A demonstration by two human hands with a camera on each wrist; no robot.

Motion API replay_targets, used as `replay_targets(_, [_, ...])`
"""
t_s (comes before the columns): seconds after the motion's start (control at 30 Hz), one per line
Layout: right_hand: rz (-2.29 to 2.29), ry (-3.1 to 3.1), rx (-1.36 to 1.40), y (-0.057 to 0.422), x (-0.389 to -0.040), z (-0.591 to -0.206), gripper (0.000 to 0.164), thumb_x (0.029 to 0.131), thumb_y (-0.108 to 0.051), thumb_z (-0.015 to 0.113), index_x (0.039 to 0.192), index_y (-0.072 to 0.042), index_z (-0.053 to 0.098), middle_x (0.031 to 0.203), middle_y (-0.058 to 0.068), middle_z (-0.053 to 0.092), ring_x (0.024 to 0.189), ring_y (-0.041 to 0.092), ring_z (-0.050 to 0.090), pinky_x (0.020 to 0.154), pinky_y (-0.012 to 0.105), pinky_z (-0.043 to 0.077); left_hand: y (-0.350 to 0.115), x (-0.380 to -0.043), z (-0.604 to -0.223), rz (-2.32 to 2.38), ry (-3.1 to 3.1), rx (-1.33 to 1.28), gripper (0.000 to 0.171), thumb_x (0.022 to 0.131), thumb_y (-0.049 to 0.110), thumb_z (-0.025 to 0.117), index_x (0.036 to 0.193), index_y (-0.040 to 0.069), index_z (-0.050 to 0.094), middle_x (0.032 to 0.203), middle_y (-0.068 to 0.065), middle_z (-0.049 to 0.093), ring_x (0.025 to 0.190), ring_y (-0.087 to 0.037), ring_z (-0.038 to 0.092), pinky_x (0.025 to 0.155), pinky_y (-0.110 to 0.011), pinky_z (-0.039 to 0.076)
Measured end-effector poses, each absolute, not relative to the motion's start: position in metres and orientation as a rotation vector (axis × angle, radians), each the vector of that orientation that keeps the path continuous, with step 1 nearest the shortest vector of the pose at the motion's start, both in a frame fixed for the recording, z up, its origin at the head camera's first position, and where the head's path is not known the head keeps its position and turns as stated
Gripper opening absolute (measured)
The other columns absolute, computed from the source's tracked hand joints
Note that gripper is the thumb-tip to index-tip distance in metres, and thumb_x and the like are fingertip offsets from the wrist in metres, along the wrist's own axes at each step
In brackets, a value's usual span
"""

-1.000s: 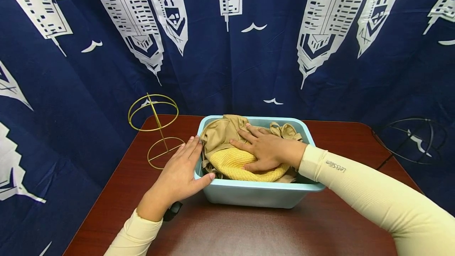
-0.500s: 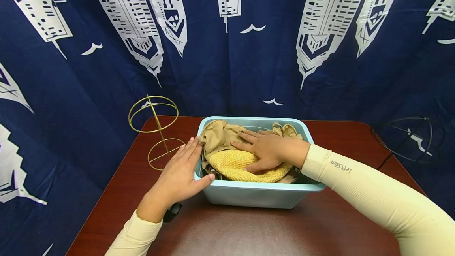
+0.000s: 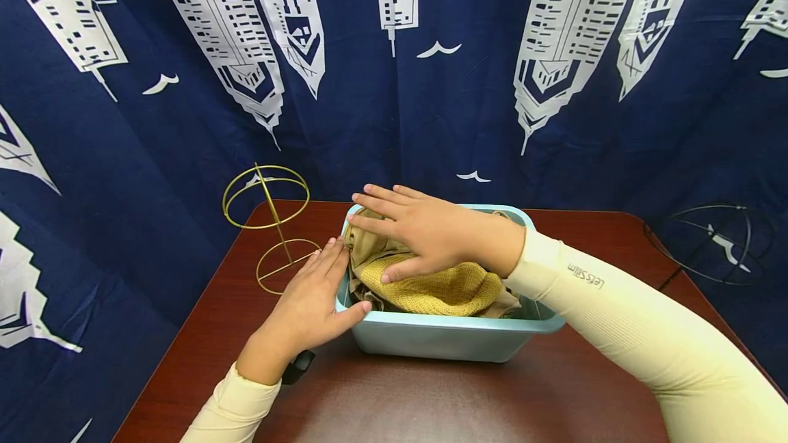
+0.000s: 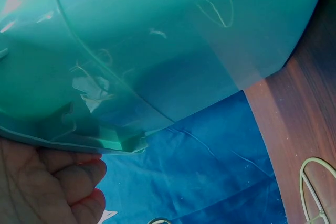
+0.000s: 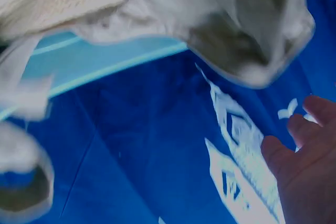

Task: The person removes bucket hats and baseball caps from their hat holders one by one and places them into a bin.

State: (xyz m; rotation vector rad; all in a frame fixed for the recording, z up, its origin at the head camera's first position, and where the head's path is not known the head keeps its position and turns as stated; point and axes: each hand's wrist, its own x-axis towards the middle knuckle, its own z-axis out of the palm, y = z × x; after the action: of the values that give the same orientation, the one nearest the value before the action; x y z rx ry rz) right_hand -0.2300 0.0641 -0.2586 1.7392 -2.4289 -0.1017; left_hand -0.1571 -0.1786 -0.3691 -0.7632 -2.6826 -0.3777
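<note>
A light blue plastic bin (image 3: 443, 337) on the table holds a heap of cloth. On top lies a yellow knitted item (image 3: 425, 292), with khaki fabric (image 3: 369, 245) bunched behind it and at the left. My left hand (image 3: 308, 296) rests flat along the bin's left rim, fingers straight, thumb at the front corner; the left wrist view shows its fingers under the rim's outer edge. Above the cloth hovers my right hand (image 3: 431, 231), fingers spread and holding nothing. It hides part of the heap and the bin's back rim. The right wrist view is blurred.
A gold wire stand (image 3: 271, 224) with round hoops is left of the bin. A dark wire stand (image 3: 708, 245) is at the table's right edge. Behind the brown table (image 3: 455, 402) hangs a navy curtain (image 3: 400, 122) with white buildings.
My right hand, which was pressing on the yellow knit and khaki fabric, has lifted off and shifted left. The khaki fabric sank a little at first. My left hand stays put.
</note>
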Motion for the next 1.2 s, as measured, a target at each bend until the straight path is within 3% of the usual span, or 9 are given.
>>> replay_targets(0.1, [-0.168,-2.443,1.811,0.054,-0.237,-0.27,0.097,0.087,-0.079,0.044,0.161,-0.022,0.018,0.166,0.008,0.009,0.152,0.025,0.0,0.119,0.053,0.012,-0.179,-0.157,-0.369,-0.377,-2.682,-0.77,0.093,0.09,0.06,0.056,0.149,-0.009,0.036,0.156,-0.022,0.032,0.147,-0.033,0.025,0.117,-0.05,0.024])
replay_targets(0.33, [-0.225,-2.503,1.872,0.059,-0.247,-0.29,0.111,0.078,-0.082,0.054,0.161,-0.022,0.012,0.166,0.009,0.006,0.152,0.024,0.002,0.119,0.053,0.014,-0.179,-0.156,-0.369,-0.37,-2.713,-0.762,0.092,0.091,0.062,0.053,0.15,-0.007,0.035,0.158,-0.019,0.029,0.148,-0.03,0.022,0.118,-0.048,0.022])
replay_targets(0.73, [-0.246,-2.409,1.908,0.073,-0.273,-0.319,0.086,0.094,-0.065,0.042,0.16,-0.016,0.018,0.166,0.006,0.011,0.152,0.024,0.006,0.119,0.052,0.014,-0.179,-0.157,-0.369,-0.38,-2.724,-0.754,0.091,0.09,0.062,0.054,0.149,-0.006,0.037,0.158,-0.018,0.031,0.149,-0.027,0.021,0.118,-0.047,0.022])
replay_targets(0.93, [-0.166,-2.43,1.948,0.073,-0.285,-0.339,0.086,0.096,-0.067,0.037,0.161,-0.016,0.013,0.167,0.003,0.006,0.152,0.025,0.003,0.119,0.05,0.014,-0.179,-0.157,-0.369,-0.389,-2.713,-0.756,0.091,0.089,0.061,0.056,0.148,-0.007,0.038,0.157,-0.019,0.032,0.147,-0.031,0.025,0.118,-0.048,0.023])
replay_targets(1.2, [-0.088,-2.429,1.998,0.073,-0.299,-0.367,0.084,0.096,-0.062,0.042,0.159,-0.01,0.02,0.165,0.006,0.017,0.151,0.026,0.012,0.12,0.043,0.014,-0.179,-0.156,-0.369,-0.4,-2.7,-0.763,0.091,0.089,0.061,0.056,0.147,-0.007,0.041,0.156,-0.02,0.034,0.148,-0.029,0.024,0.117,-0.048,0.023])
